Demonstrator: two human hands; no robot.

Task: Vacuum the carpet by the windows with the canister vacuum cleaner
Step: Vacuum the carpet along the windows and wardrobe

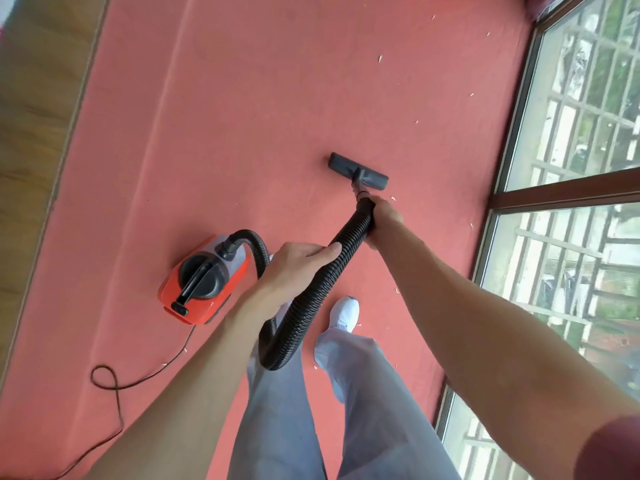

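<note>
A red and black canister vacuum cleaner [202,280] sits on the pink carpet [242,116] to my left. Its black ribbed hose [311,299] loops down past my legs and rises to a grey floor nozzle [358,171] lying flat on the carpet ahead. My right hand [382,218] is shut on the hose's upper end, just behind the nozzle. My left hand [299,265] grips the hose lower down, near the canister. Small white scraps [380,58] lie scattered on the carpet beyond the nozzle and beside the windows.
Tall windows [571,140] with brown frames run along the right edge of the carpet. Wooden flooring [34,133] borders the carpet on the left. The black power cord [110,382] curls across the carpet at lower left. My legs and white-socked foot [343,315] stand behind the nozzle.
</note>
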